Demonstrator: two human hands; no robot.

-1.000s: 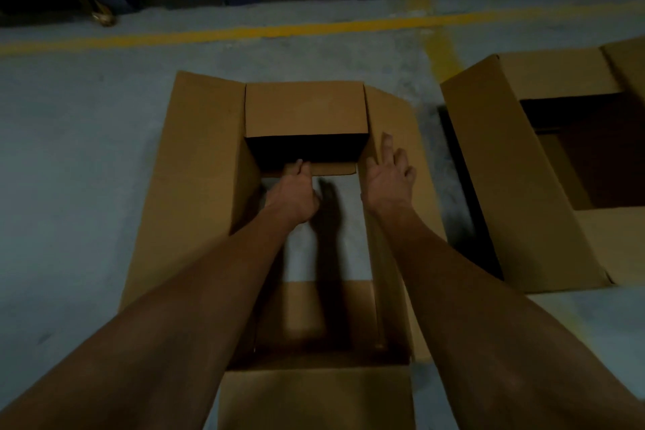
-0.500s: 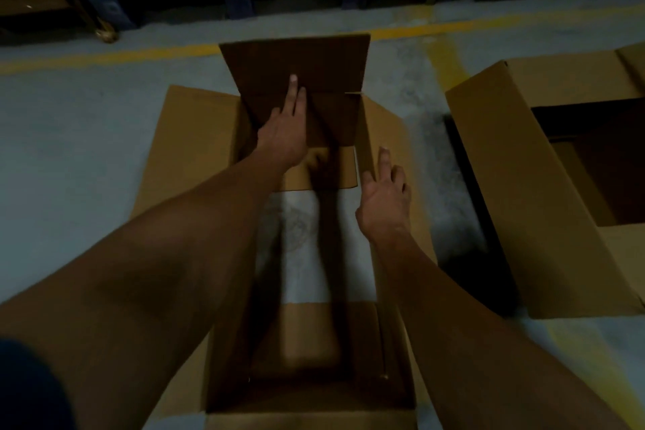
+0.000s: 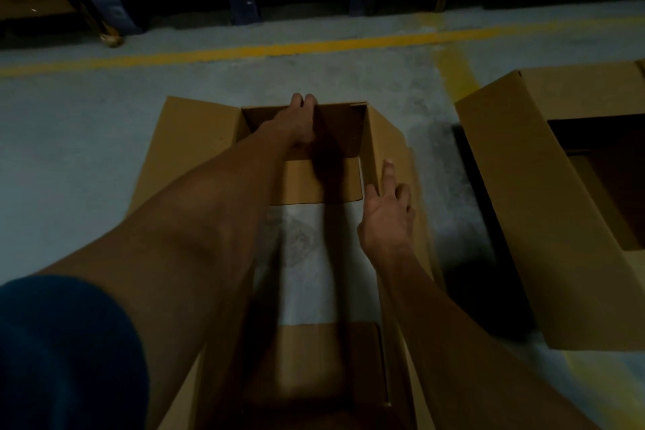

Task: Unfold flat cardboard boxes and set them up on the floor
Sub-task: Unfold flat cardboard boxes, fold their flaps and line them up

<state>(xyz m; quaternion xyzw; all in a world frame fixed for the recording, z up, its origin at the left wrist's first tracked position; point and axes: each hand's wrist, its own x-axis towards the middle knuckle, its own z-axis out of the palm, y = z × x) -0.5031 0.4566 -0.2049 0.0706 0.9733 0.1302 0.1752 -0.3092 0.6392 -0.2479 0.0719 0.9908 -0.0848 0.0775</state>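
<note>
From the head view, a dim warehouse: grey concrete floor (image 3: 69,157) crossed by a yellow painted line (image 3: 244,51), with dark pallet racks at twelve o'clock. In the middle of the frame stands the brown corrugated cardboard box (image 3: 195,150), open at the top, its side flaps splayed outward and its short bottom flaps folded in, bare floor showing between them. The left hand (image 3: 296,122) reaches to twelve o'clock, fingers straight, pressing the far end panel near its top edge. The right hand (image 3: 385,209), fingers spread and relaxed, rests on the right-hand wall at about two o'clock. A second opened brown cardboard box (image 3: 523,185) sits at three o'clock, apart from the first. The board looks light and stiff but creases readily; it is probably best held at the fold lines and top edges, not mid-panel.
</note>
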